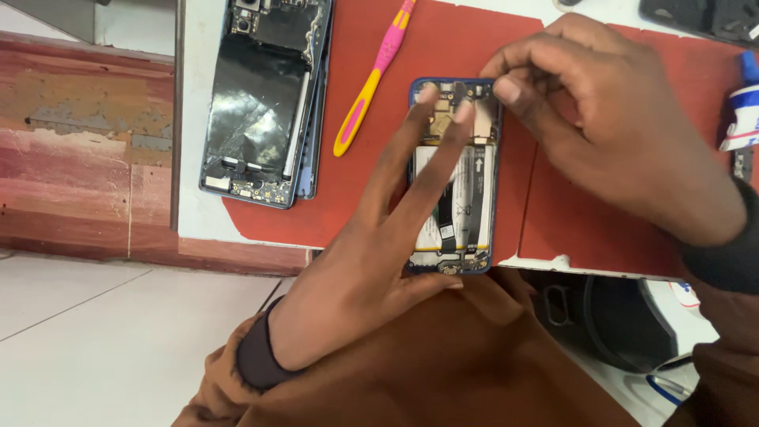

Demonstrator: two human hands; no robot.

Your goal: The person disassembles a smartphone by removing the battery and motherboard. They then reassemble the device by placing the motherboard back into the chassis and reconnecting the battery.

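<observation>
We work over an opened phone (pixel 455 178) lying face-down on the red mat (pixel 379 190), near the table's front edge. Its back cover is already off: battery, ribbon cables and the top board area lie exposed. Our left hand (pixel 371 261) rests spread, two fingers pressing the upper half of the phone to steady it, gripping nothing. Our right hand (pixel 609 126) is pinched at the phone's top right corner; thumb and forefinger close on something small there, too hidden to name. We judge the work mid-way: casing stripped, internals being handled at the top, nothing reassembled.

A second gutted phone (pixel 265 95) lies left of ours, partly off the mat, black foil over its middle. Between the two phones lies a pink-and-yellow pry tool (pixel 371 79). At the far right edge sits a white tube with a blue cap (pixel 743 111), bearing a red-and-blue label; print unreadable.
</observation>
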